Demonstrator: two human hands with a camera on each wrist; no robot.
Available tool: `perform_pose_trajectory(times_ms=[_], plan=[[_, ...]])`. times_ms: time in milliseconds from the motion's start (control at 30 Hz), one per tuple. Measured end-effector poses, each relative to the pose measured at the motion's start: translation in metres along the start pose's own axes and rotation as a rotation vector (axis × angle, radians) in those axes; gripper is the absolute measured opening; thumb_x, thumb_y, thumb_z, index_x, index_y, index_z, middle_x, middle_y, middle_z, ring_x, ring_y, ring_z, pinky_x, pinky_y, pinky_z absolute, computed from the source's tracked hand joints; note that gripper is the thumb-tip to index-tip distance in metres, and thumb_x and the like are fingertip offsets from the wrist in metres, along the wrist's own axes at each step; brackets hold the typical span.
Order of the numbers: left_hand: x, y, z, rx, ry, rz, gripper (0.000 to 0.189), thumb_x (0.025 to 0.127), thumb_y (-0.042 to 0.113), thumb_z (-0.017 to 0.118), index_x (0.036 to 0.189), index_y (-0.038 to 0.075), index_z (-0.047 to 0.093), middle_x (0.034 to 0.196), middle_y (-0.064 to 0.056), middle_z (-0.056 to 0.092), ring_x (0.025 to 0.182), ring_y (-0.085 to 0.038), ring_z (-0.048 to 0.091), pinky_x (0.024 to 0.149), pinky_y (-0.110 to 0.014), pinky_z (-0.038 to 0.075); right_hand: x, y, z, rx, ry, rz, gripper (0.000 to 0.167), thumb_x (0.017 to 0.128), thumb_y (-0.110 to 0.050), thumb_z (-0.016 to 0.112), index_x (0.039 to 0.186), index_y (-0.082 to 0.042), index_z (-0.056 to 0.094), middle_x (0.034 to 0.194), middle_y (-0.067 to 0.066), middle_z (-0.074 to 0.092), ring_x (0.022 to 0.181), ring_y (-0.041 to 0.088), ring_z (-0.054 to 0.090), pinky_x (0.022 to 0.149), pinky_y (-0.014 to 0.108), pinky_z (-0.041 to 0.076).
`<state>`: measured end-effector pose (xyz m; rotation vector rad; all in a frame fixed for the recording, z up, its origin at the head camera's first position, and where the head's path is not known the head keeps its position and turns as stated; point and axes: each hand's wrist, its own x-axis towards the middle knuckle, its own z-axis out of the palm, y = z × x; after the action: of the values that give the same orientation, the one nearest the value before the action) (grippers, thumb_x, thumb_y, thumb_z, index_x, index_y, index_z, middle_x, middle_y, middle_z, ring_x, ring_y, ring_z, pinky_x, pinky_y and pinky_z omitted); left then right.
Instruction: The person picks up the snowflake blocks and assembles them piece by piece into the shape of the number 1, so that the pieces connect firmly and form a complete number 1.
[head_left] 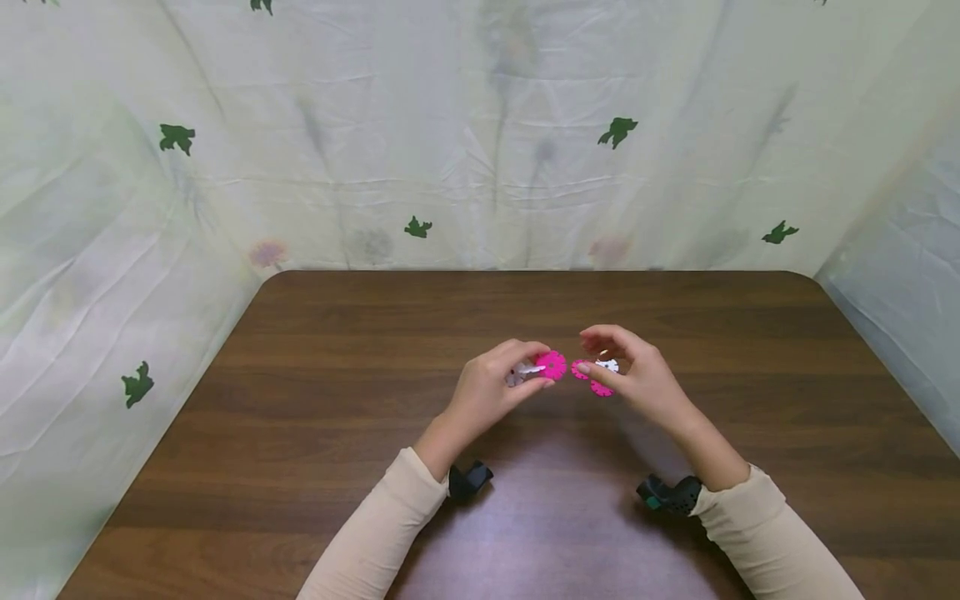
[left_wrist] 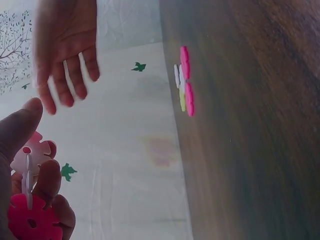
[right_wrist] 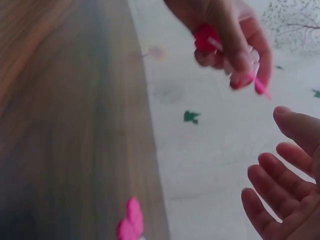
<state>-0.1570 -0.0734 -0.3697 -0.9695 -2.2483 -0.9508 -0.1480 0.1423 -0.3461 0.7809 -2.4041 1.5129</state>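
Pinched in my left hand (head_left: 495, 379) is a small chain of notched plastic discs. Its bright pink disc (head_left: 552, 366) faces the head view, with a white disc (head_left: 516, 377) partly behind the fingers. The left wrist view shows another pink disc (left_wrist: 35, 218) low in that grip. My right hand (head_left: 651, 385) hovers just to the right with nothing in its grasp, its fingers spread and relaxed in the right wrist view. Below it on the table lie loose pink discs (head_left: 602, 389) and a white disc (head_left: 612, 365), partly covered by the hand in the head view.
A dark brown wooden table (head_left: 360, 333) spans the foreground. A pale yellow disc (left_wrist: 182, 99) lies among the loose ones. Behind the table hangs a light curtain (head_left: 420, 108) with green leaf shapes. Each wrist wears a black camera mount (head_left: 468, 481).
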Motion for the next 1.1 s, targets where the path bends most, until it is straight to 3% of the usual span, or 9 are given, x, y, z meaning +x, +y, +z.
perform_pose_trajectory(times_ms=[167,333,500,667,867,1100], plan=[[0.0,-0.001,-0.001,0.002,0.006,-0.008,0.034,0.071,0.022,0.077,0.1,0.01,0.064,0.089,0.003,0.063,0.073,-0.004,0.054,0.062,-0.017,0.043,-0.008,0.032,-0.006,-0.089,-0.021,0.037,0.042,0.075,-0.006,0.071,0.114,-0.001,0.054,0.104,0.009,0.057,0.093,0.024,0.053,0.075,0.036,0.046],[0.0,-0.001,0.0,0.007,0.012,-0.006,0.033,0.071,0.022,0.077,0.1,0.01,0.065,0.089,0.003,0.063,0.071,-0.004,0.052,0.06,-0.017,0.042,-0.016,0.056,-0.009,-0.12,-0.054,0.066,0.043,0.075,-0.006,0.072,0.113,0.002,0.053,0.104,0.016,0.056,0.088,0.027,0.056,0.073,0.043,0.046],[-0.001,-0.002,0.0,0.008,0.014,-0.004,0.034,0.071,0.022,0.077,0.1,0.01,0.065,0.089,0.003,0.063,0.07,-0.003,0.051,0.059,-0.017,0.041,-0.02,0.073,-0.009,-0.174,-0.104,0.129,0.041,0.076,-0.006,0.071,0.112,0.0,0.055,0.1,0.014,0.055,0.082,0.026,0.057,0.069,0.039,0.048],[-0.002,-0.002,0.001,0.012,0.015,-0.004,0.034,0.071,0.022,0.077,0.1,0.01,0.065,0.089,0.002,0.063,0.071,-0.004,0.053,0.061,-0.018,0.042,-0.023,0.085,-0.007,-0.226,-0.161,0.162,0.038,0.078,-0.008,0.07,0.113,-0.001,0.057,0.094,0.01,0.054,0.076,0.02,0.054,0.066,0.032,0.046],[-0.003,-0.002,0.001,0.013,0.014,-0.003,0.034,0.071,0.022,0.077,0.1,0.01,0.065,0.089,0.002,0.063,0.07,-0.004,0.052,0.06,-0.017,0.042,-0.025,0.093,-0.006,-0.279,-0.22,0.15,0.032,0.081,-0.008,0.066,0.113,-0.004,0.061,0.1,0.008,0.052,0.086,0.021,0.051,0.073,0.037,0.044],[-0.004,-0.003,0.001,0.012,0.016,0.0,0.033,0.071,0.022,0.077,0.1,0.01,0.065,0.088,0.003,0.063,0.068,-0.002,0.05,0.058,-0.017,0.041,-0.025,0.092,-0.005,-0.26,-0.249,0.154,0.024,0.079,-0.009,0.068,0.102,-0.006,0.06,0.094,0.005,0.052,0.082,0.019,0.05,0.071,0.035,0.042]])
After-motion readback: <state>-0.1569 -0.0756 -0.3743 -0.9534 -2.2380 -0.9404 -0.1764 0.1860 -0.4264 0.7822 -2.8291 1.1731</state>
